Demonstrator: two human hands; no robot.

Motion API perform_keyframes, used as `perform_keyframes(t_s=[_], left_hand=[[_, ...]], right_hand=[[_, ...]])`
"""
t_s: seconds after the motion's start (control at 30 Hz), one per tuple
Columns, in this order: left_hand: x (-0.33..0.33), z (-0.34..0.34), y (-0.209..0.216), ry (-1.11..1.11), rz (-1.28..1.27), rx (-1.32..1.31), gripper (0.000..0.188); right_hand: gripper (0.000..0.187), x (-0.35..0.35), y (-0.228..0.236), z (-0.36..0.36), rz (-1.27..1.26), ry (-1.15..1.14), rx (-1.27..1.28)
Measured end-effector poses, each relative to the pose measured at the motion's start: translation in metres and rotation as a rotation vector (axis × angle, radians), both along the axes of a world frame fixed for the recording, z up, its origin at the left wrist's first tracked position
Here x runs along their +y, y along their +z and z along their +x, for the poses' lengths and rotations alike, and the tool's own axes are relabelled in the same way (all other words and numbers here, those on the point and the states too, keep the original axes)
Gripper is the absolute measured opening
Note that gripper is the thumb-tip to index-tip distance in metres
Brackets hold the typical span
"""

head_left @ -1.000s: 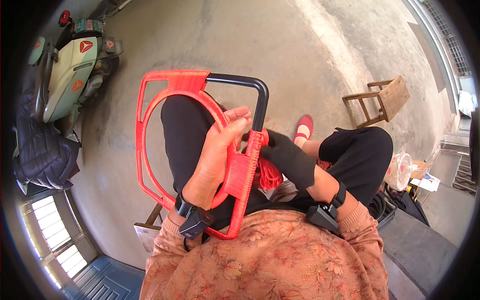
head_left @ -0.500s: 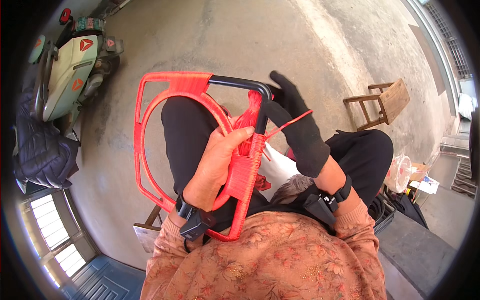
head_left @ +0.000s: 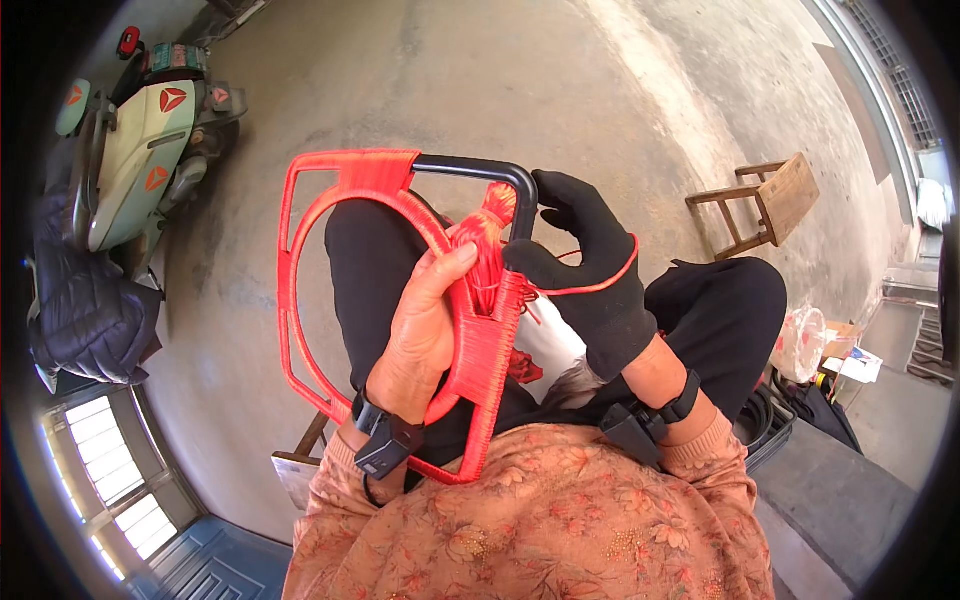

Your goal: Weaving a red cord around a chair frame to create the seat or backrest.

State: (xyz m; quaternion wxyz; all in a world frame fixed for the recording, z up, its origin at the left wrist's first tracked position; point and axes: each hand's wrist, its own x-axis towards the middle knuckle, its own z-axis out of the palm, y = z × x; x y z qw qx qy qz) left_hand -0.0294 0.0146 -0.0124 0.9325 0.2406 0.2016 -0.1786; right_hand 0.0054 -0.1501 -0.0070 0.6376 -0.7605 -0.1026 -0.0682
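Note:
My bare left hand (head_left: 422, 325) is closed on a metal frame (head_left: 468, 355) wound in red cord, a ring set inside an angular outline. Its thumb presses the bunched hank of red cord (head_left: 485, 235) at the frame's right part. One corner of the frame shows bare black tube (head_left: 470, 166). At that corner is my right hand (head_left: 595, 275) in a black glove, fingers curled, thumb by the tube. A strand of red cord (head_left: 590, 289) runs from the wrapped side across this hand and loops back between its fingers. The fingers' inner side is partly hidden.
The frame rests over my lap, by dark trousers (head_left: 720, 300). A wooden stool (head_left: 785, 200) stands to the right on the concrete floor. A pale green scooter (head_left: 150, 160) and a dark padded jacket (head_left: 90, 300) are at left. Bags and boxes (head_left: 840, 340) sit at far right.
My right hand has turned and come down closer to the tube, its fingers curling in. The cord strand now bends round the hand. The hank has shifted slightly; my left hand keeps its grip.

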Motion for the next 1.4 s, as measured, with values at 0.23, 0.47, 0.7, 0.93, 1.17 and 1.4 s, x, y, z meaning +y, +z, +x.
perform_keyframes(t_s=[0.23,0.47,0.7,0.93,1.17,1.4], left_hand=[[0.005,0.003,-0.01,0.007,0.104,-0.189,0.046],[0.0,0.001,-0.003,0.01,0.131,-0.267,0.047],[-0.004,0.004,0.003,0.024,0.179,-0.233,0.039],[0.002,-0.001,0.003,-0.231,0.24,-0.278,0.024],[-0.005,-0.001,0.007,-0.332,0.304,-0.223,0.016],[-0.006,-0.002,0.01,-0.372,0.291,-0.149,0.015]], right_hand=[[0.064,0.002,0.007,-0.005,-0.059,-0.035,-0.102],[0.061,0.017,0.013,-0.01,-0.212,0.019,-0.2],[0.03,0.008,0.036,-0.005,0.21,-0.005,0.098],[0.031,-0.036,0.045,-0.012,0.258,0.169,0.308],[0.03,-0.044,0.052,-0.008,-0.217,0.345,0.198],[0.025,-0.053,0.043,-0.009,-0.232,0.307,0.382]])
